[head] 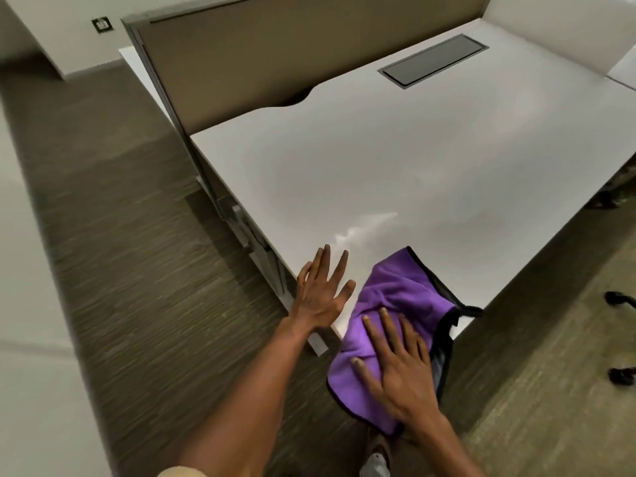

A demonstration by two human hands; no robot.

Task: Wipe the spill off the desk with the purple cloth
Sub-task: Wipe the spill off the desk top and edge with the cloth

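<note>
Pressing flat with spread fingers, the right hand is pinning the cloth at the table corner, while the left hand, fingers splayed, is resting beside the spill.

Brown-grey streaked carpet across the left and lower right of the frame; white wall with a dark outlet plate at upper left; tan partition panel in a grey frame along the top centre; dark rectangular cable hatch set flush at upper right; black chair casters at the right edge; soft, even light, faint sheen on pale surfaces
</note>
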